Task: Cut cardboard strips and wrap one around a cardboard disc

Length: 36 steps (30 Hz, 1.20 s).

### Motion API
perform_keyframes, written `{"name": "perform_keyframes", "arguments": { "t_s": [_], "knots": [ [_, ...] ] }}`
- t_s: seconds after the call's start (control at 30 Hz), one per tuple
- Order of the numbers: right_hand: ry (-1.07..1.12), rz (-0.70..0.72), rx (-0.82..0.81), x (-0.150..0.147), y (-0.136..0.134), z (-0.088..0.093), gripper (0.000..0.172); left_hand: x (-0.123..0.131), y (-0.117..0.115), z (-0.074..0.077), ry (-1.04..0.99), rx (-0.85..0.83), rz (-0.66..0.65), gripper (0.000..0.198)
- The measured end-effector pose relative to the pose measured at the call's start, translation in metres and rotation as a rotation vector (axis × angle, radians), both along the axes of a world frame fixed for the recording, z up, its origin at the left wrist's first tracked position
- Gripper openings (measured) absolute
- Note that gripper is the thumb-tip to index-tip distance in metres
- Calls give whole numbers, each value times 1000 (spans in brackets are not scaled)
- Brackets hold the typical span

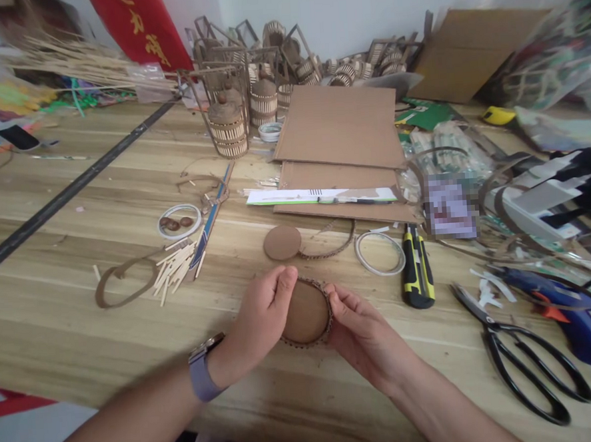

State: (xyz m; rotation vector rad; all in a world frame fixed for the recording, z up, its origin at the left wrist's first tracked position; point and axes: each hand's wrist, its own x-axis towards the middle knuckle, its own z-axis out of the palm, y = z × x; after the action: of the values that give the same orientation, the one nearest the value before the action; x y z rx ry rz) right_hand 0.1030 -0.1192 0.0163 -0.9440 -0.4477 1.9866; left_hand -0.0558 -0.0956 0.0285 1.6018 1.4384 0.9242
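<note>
Between my hands, just over the near part of the table, is a round cardboard disc with a corrugated cardboard rim. My left hand grips its left side, thumb on the upper edge. At the right side, my right hand pinches the rim between thumb and fingers. Beyond them lie a loose cardboard disc and a curved corrugated strip. A roll of white tape and a yellow-black utility knife lie to the right. The undersides of the fingers are partly hidden.
Black scissors and a blue glue gun lie at right. Small sticks, a tape ring and a brown strip are at left. Cardboard sheets and miniature wooden buckets stand farther back.
</note>
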Motion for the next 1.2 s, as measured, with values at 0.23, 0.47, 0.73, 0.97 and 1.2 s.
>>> {"name": "perform_keyframes", "arguments": {
  "t_s": [0.23, 0.47, 0.73, 0.97, 1.2],
  "knots": [
    [-20, 44, 41, 3, 0, 4, 32, 0, -1, 3, 22, -36, -18, 42],
    [-194, 14, 173, 3, -3, -3, 39, 0, -2, 5, 3, -82, -21, 40],
    [-376, 15, 308, 7, -4, -13, 38, -1, -2, 7, -33, -99, -17, 39],
    [-423, -6, 347, 6, -5, -13, 38, -6, 2, 7, -173, -197, -111, 35],
    [-549, -38, 498, 7, -5, -6, 31, -6, 3, 7, -419, -383, -104, 20]
  ]
}}
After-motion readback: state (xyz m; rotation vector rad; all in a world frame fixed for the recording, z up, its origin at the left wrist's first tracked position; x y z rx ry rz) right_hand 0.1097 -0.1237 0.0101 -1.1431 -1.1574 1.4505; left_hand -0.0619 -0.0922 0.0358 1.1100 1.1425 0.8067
